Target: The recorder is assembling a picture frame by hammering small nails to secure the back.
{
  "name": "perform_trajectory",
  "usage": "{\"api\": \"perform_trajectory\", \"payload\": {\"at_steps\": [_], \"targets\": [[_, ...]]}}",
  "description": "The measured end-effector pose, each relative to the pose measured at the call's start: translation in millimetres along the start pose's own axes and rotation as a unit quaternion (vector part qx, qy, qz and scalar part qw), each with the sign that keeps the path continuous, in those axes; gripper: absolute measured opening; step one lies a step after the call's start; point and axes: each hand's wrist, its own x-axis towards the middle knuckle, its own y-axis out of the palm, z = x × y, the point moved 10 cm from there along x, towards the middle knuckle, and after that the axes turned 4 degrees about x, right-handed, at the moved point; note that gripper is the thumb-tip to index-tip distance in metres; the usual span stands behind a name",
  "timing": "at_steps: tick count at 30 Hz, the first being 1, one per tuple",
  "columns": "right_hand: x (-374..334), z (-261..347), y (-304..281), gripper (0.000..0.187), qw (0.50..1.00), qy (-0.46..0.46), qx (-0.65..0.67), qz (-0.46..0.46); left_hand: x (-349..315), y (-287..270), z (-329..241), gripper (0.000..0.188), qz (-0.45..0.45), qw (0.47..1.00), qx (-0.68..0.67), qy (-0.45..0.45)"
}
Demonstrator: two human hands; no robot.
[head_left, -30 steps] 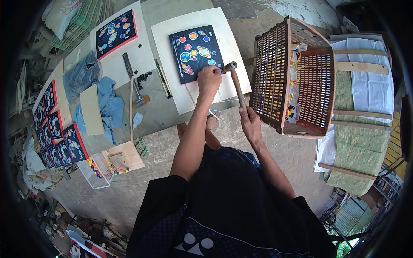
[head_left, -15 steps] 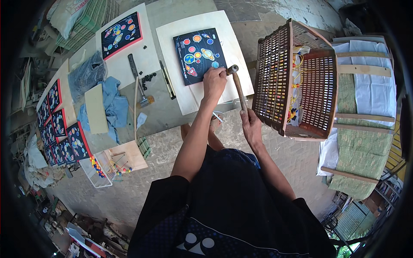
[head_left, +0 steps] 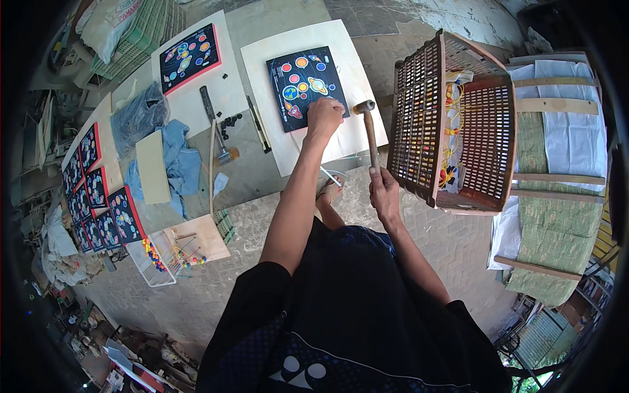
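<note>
left grip [head_left: 325,118]: fingers bunched, contents cannot be told | planet-printed board [head_left: 306,84]: partly covered by it, extending ahead-left | right grip [head_left: 385,195]: wrapped round hammer [head_left: 371,134] handle | change: hammer head drawn away from left grip; likely no blow being struck

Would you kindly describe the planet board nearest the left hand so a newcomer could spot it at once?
Left of the large brown basket lies the nearest pale sheet. The dark planet board rests on it, and it alone has the left hand over its lower right corner.
</note>
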Motion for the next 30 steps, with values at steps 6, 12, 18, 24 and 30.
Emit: {"api": "perform_trajectory", "payload": {"at_steps": [6,12,18,24,30], "targets": [[-2.7,9.6,-5.7,0.04,1.0,-0.019,0.021,-0.009,12.4,4.6,-2.5,0.022,0.037,0.995,0.082,0.033],[-5.8,12.4,-4.4,0.04,1.0,-0.024,0.012,-0.005,16.7,9.5,2.4,0.023,0.057,0.991,0.122,0.005],[-5.7,18.8,-1.6,0.042,0.998,-0.057,-0.03,-0.001,11.9,10.2,1.2,0.021,0.029,0.995,0.092,0.013],[-12.7,45.7,1.9,0.043,0.971,-0.149,-0.183,-0.047,10.9,7.9,12.5,0.017,-0.001,0.999,0.046,0.002],[-11.7,37.8,-0.2,0.042,0.967,-0.146,-0.198,-0.058,11.8,8.8,13.9,0.014,-0.016,0.999,0.043,-0.01]]}}
